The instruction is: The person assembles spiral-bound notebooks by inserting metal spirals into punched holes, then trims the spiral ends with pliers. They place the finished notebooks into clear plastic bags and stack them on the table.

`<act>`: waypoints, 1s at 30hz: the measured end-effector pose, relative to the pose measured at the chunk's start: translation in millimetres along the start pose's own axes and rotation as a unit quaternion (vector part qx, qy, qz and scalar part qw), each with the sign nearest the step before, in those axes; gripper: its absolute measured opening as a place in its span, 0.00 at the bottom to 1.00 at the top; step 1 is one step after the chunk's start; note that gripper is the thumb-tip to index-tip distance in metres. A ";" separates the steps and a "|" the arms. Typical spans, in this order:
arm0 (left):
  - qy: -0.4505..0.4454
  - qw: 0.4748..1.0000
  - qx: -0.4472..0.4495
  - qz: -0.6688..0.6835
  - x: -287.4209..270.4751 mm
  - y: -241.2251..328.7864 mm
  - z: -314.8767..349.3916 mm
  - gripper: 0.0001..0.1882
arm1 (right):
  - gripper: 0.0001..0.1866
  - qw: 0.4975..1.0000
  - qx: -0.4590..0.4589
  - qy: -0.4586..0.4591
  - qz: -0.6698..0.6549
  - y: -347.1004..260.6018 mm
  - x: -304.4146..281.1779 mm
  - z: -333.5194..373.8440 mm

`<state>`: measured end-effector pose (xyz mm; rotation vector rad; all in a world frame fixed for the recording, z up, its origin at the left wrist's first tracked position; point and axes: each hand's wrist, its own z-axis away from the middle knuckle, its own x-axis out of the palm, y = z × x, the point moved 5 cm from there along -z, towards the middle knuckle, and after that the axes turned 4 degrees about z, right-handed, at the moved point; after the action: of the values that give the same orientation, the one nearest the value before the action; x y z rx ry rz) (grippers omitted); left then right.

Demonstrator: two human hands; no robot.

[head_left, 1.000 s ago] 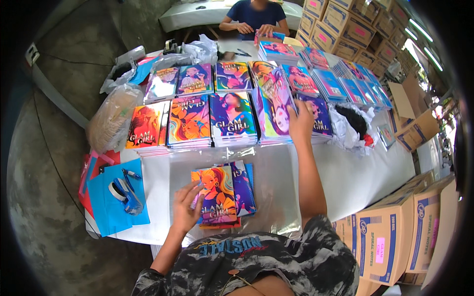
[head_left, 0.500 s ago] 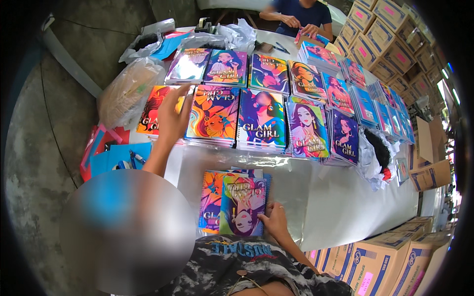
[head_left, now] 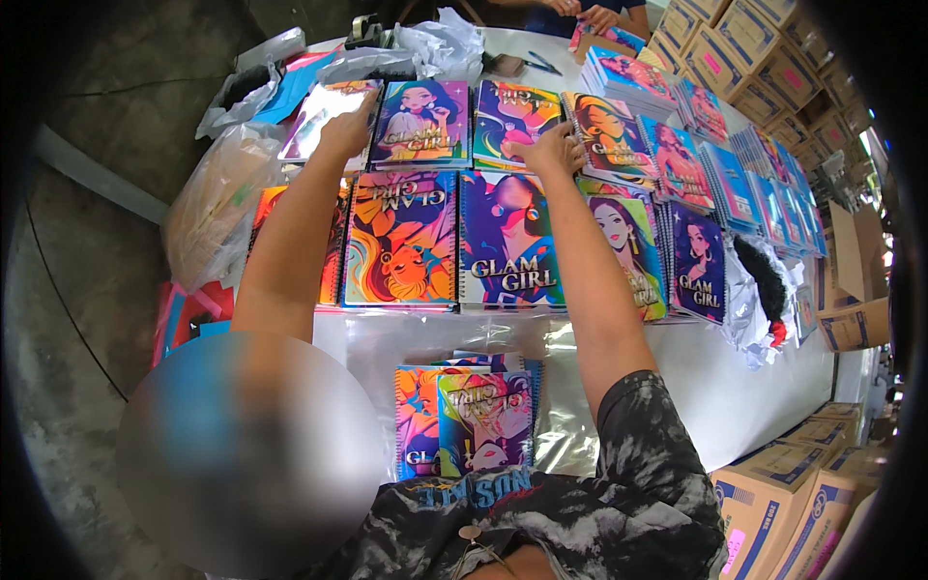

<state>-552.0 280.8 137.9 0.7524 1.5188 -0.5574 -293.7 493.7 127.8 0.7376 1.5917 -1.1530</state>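
Observation:
Spiral notebooks with illustrated covers stand in stacks in two rows across the table. My left hand point(head_left: 350, 130) is stretched over the shiny notebook point(head_left: 314, 121) at the back left, its fingers extended near the right edge. At the lower right corner of the orange and purple notebook point(head_left: 512, 111), my right hand point(head_left: 556, 150) rests with thumb and fingers apart, beside the orange-haired-figure notebook point(head_left: 611, 135). Neither hand has lifted anything. Close to my body lies a small overlapping pile of notebooks, topped by a green and purple notebook point(head_left: 485, 420), untouched.
Crumpled plastic bags point(head_left: 208, 217) lie at the left, and a white plastic bundle point(head_left: 759, 300) at the right. Cardboard boxes point(head_left: 773, 493) stand at the lower right, with more stacked at the back right. Across the table, a person's hands point(head_left: 594, 17) handle something. A blurred disc covers the lower left.
My right hand has left the near pile and reached forward to the back row. My left hand has moved from the front row to the back left notebook. The view has shifted slightly.

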 end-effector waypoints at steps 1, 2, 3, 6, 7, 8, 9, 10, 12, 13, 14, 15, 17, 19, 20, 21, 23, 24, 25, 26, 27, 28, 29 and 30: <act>0.008 1.000 0.018 -0.001 -4.6 7.7 -1.6 0.34 | 0.64 1.000 0.010 0.003 0.006 -3.3 -1.5 0.3; 0.022 1.000 -0.020 -0.007 -9.6 12.2 -3.4 0.24 | 0.52 0.998 -0.014 0.066 0.019 -3.2 -7.8 0.8; 0.000 0.999 -0.029 -0.018 -6.6 12.4 -8.0 0.24 | 0.47 0.992 -0.050 0.115 0.017 -7.5 -17.6 -1.2; -0.038 0.995 -0.084 -0.028 7.7 36.7 -12.8 0.27 | 0.24 0.958 -0.166 0.221 -0.073 -7.8 -54.7 -0.4; -0.027 0.992 -0.122 -0.019 1.5 67.2 -3.2 0.30 | 0.22 0.941 -0.191 0.240 -0.144 1.9 -74.3 8.2; 0.029 0.986 -0.166 0.013 5.6 65.4 0.7 0.32 | 0.20 0.914 -0.224 0.254 -0.226 2.5 -94.6 24.3; 0.035 0.981 -0.193 0.002 13.9 65.8 1.4 0.32 | 0.18 0.881 -0.251 0.264 -0.303 9.1 -113.5 40.4; 0.060 0.980 -0.189 0.006 19.4 47.9 -3.6 0.33 | 0.17 0.840 -0.272 0.248 -0.399 19.0 -130.0 54.6; 0.074 0.967 -0.242 0.023 34.2 29.5 5.0 0.33 | 0.14 0.774 -0.272 0.226 -0.525 61.5 -162.2 84.8; 0.069 0.951 -0.301 0.027 27.6 28.3 16.0 0.33 | 0.14 0.750 -0.256 0.226 -0.566 86.4 -179.6 101.9; 0.061 0.957 -0.280 0.051 18.0 27.5 22.8 0.32 | 0.14 0.750 -0.244 0.212 -0.576 107.9 -195.7 120.3; 0.048 0.962 -0.259 0.076 13.5 20.9 27.5 0.31 | 0.14 0.752 -0.231 0.198 -0.585 126.9 -208.9 138.4; -0.042 0.986 -0.128 0.102 18.0 -40.3 11.6 0.28 | 0.13 0.636 -0.237 0.103 -0.727 144.4 -216.8 167.0; -0.014 0.997 0.019 -0.070 -4.4 -43.1 13.7 0.27 | 0.13 0.616 -0.225 0.077 -0.751 167.9 -219.2 187.5; 0.046 0.999 0.021 -0.013 -28.3 -61.9 10.0 0.26 | 0.13 0.603 -0.206 0.074 -0.767 173.4 -226.8 205.9; 0.105 0.994 0.015 0.040 -52.4 -78.0 13.7 0.26 | 0.14 0.587 -0.186 0.064 -0.786 180.0 -228.4 221.0; 0.289 0.936 0.063 0.190 -115.0 15.3 88.3 0.22 | 0.18 0.522 -0.198 -0.030 -0.829 212.1 -218.5 246.0; 0.317 0.926 0.082 0.189 -129.2 20.0 149.4 0.21 | 0.20 0.484 -0.191 -0.108 -0.847 223.6 -201.6 251.3; 0.343 0.911 0.111 0.198 -125.0 28.4 196.1 0.20 | 0.23 0.365 -0.231 -0.236 -0.870 208.6 -198.0 259.1; 0.316 0.909 0.133 0.236 -103.3 48.9 236.1 0.18 | 0.25 0.273 -0.243 -0.357 -0.860 198.3 -194.2 271.3; 0.226 0.929 0.142 0.256 -81.6 76.2 278.8 0.17 | 0.24 0.233 -0.246 -0.421 -0.842 193.6 -180.8 284.0; 0.062 0.966 0.120 0.222 -52.8 97.9 324.4 0.15 | 0.23 0.201 -0.178 -0.453 -0.850 179.5 -165.2 303.7; -0.164 0.969 0.116 0.144 -20.9 121.4 366.7 0.14 | 0.21 0.150 -0.084 -0.461 -0.870 173.1 -139.6 324.8; -0.309 0.932 0.172 0.084 -1.3 139.9 399.8 0.13 | 0.19 0.214 0.007 -0.435 -0.875 183.7 -111.8 346.6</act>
<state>-179.7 80.1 114.4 0.8617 0.7729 -0.8492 29.0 245.8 156.7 -2.2798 0.5989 -2.1558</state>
